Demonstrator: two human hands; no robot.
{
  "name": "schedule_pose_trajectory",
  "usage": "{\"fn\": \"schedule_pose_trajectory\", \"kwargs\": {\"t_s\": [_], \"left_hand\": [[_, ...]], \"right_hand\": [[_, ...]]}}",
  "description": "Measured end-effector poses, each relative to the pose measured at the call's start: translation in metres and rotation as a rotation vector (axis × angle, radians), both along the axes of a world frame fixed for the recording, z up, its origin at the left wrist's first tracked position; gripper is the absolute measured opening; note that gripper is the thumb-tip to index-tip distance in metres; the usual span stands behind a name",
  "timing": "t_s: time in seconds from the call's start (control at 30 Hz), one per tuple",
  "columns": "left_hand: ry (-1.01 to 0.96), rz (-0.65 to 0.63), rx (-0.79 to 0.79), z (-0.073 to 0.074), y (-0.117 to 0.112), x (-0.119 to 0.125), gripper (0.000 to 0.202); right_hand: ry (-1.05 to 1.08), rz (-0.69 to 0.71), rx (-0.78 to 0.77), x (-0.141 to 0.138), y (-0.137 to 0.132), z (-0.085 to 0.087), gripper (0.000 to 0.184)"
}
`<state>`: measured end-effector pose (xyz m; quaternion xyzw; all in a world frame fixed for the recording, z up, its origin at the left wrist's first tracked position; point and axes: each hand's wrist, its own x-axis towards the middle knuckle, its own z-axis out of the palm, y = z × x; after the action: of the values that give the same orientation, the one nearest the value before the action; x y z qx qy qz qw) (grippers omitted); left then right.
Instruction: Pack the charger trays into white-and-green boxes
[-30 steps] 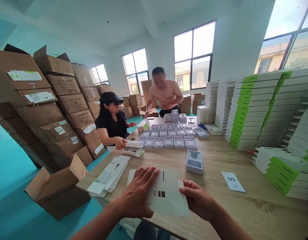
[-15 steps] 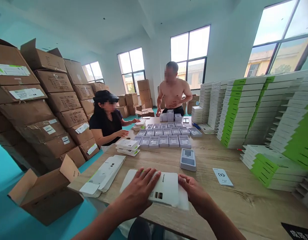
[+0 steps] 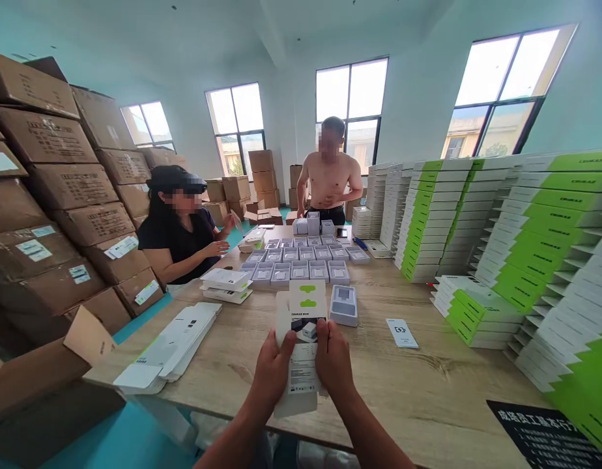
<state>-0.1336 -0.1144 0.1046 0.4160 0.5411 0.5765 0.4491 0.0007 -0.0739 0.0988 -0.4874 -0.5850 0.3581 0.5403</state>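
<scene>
Over the near edge of the table I hold a flat white printed carton [image 3: 302, 371] upright between both hands. Green hang-hole markings and a product picture show on its face. My left hand [image 3: 272, 366] grips the carton's left edge, thumb on the front. On the right edge my right hand [image 3: 334, 359] is closed the same way; the fingers behind are hidden. Just beyond, a pale plastic tray [image 3: 344, 306] lies on the wooden table [image 3: 379, 397]. A white leaflet [image 3: 402, 333] with a battery symbol lies to its right.
Flat cartons [image 3: 171, 345] lie at the left; more white packs [image 3: 227, 281] sit behind them. Rows of trays [image 3: 300, 270] fill the middle. White-and-green box stacks [image 3: 481, 309] line the right. One person [image 3: 184, 234] sits at left, another [image 3: 330, 179] stands opposite. Brown boxes [image 3: 61, 137] rise at left.
The carton was lying low over the table edge and is now raised and turned upright in both hands. My view has shifted right. The seated person now holds up a flat piece.
</scene>
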Motion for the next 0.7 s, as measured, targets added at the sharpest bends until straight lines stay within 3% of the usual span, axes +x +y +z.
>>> {"fn": "schedule_pose_trajectory", "kwargs": {"t_s": [0.33, 0.53, 0.7], "left_hand": [[0.004, 0.107, -0.037, -0.009, 0.020, 0.004, 0.073], [-0.173, 0.002, -0.116, -0.008, 0.020, 0.011, 0.078], [-0.240, -0.017, -0.104, 0.000, 0.015, 0.009, 0.073]], "right_hand": [[0.167, 0.113, -0.081, -0.002, 0.004, 0.002, 0.065], [0.378, 0.271, -0.225, -0.008, 0.013, -0.003, 0.062], [0.473, 0.305, -0.257, -0.007, 0.021, -0.006, 0.060]]}}
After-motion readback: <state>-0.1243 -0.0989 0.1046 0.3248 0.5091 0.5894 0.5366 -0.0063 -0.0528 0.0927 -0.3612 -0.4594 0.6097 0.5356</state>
